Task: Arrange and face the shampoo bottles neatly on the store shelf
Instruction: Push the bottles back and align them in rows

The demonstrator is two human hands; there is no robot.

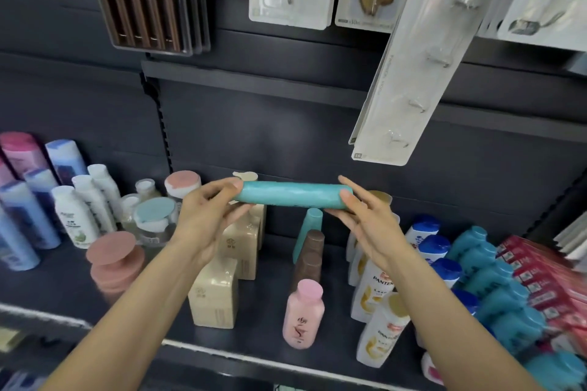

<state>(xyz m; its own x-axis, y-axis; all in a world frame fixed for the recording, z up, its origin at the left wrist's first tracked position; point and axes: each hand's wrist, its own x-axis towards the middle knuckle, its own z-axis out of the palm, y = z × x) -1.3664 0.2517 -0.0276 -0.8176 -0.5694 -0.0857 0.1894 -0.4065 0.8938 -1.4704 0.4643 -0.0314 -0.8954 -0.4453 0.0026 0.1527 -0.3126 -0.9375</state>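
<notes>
A teal tube-shaped bottle (290, 194) is held level above the dark shelf (263, 324). My left hand (208, 219) grips its left end and my right hand (368, 224) grips its right end. Below it stand another teal tube (307, 232), two brown bottles (309, 259) in a row, and a pink bottle (303, 314) near the front. Beige square bottles (219, 292) stand in a line under my left hand. White and gold bottles (374, 289) stand under my right forearm.
White bottles (74, 216) and blue bottles (27, 216) fill the left. Jars with pink and teal lids (155, 213) sit mid-left. Blue-capped white bottles (435, 247), teal bottles (495, 289) and red boxes (546, 276) crowd the right. Packaged hooks (409, 73) hang overhead.
</notes>
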